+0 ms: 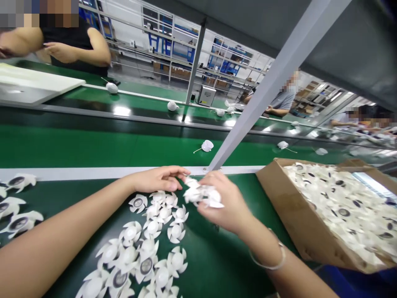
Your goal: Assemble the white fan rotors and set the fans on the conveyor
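Note:
My right hand [228, 207] is closed around a small bunch of white fan blades [203, 194], lifted just above the green work surface. Close by on the left, my left hand [164, 179] has its fingers stretched forward and a gap between thumb and fingers, with nothing visible in it. Under and in front of it lies a spread of loose white fan blades [151, 227], mostly single-layered. Some of them show a dark round hub, others a plain white cap. More fan blades [19, 223] lie at the far left, beyond my left forearm.
An open cardboard box [282, 207] full of white fan blades stands at the right. A slanted grey post [260, 103] rises behind my hands. Beyond it, a green conveyor belt [93, 145] carries white cup-like parts with wires [207, 145]. Other people work across the line.

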`<state>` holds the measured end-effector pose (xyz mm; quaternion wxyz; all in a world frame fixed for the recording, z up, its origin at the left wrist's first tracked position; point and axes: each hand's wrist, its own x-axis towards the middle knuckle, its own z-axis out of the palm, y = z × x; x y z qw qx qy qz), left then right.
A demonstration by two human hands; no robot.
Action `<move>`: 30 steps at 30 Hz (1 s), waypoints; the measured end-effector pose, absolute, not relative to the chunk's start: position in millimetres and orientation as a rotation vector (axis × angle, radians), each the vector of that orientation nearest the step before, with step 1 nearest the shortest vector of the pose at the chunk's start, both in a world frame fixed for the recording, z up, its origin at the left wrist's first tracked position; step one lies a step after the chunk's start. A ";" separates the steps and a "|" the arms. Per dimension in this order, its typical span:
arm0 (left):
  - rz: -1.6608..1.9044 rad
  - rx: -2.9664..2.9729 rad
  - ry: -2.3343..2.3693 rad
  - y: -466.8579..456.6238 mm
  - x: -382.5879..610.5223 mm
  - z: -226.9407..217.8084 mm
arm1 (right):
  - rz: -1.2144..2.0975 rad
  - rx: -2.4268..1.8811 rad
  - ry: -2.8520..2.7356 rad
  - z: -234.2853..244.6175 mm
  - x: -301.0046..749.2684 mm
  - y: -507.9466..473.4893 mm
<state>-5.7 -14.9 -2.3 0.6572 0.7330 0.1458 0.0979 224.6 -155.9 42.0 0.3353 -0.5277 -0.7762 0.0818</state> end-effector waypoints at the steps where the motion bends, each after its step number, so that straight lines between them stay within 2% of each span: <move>1: 0.263 1.665 0.305 -14.2 -5.7 -2.5 | 0.290 -1.377 -2.084 33.8 209.7 -148.1; 6: 0.348 1.726 0.231 -9.4 -6.3 -1.0 | 0.523 -1.337 -2.334 19.6 172.5 -125.9; 14: 0.171 1.598 0.163 -1.1 -9.3 1.1 | 0.693 -1.129 -2.347 34.7 184.7 -129.1; 21: 0.125 1.973 0.416 0.2 -13.8 6.9 | 0.407 -1.430 -2.053 30.3 247.5 -155.6; 26: 0.170 2.099 0.388 -9.5 -5.3 19.0 | 0.287 -1.639 -1.911 14.0 291.0 -193.3; 30: 0.015 2.107 0.369 -9.5 6.9 27.1 | 0.251 -1.700 -1.978 -5.7 302.2 -222.0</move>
